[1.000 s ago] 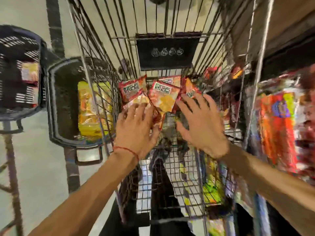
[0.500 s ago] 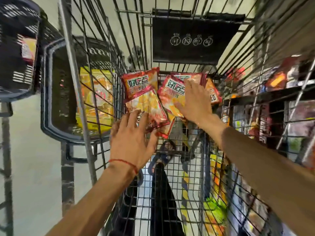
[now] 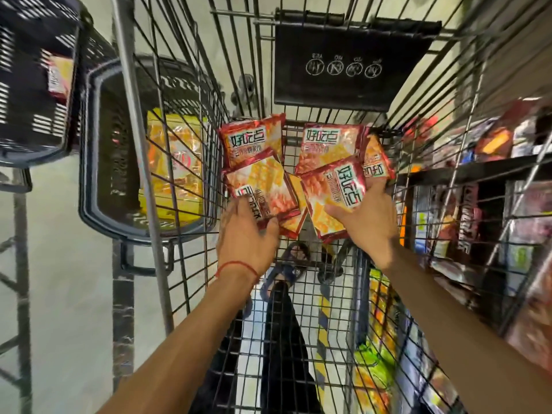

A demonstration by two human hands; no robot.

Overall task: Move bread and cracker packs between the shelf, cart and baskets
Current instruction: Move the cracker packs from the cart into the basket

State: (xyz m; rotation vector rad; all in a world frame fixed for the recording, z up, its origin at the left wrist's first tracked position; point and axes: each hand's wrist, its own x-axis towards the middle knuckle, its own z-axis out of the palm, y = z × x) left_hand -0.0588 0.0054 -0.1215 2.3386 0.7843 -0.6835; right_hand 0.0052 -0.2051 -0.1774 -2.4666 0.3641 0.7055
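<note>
Both arms outstretched; left hand [image 3: 242, 234] grips cracker pack [image 3: 263, 186], right hand [image 3: 370, 222] grips another.

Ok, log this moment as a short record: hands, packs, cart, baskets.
left hand: grips a red cracker pack in the cart
right hand: grips another red cracker pack beside it
loose packs: at least three more red ones at the cart's far end
near basket: left of the cart, holds a yellow pack
far basket: farther left, one blurred pack visible
shelf: right of the cart, stocked
</note>
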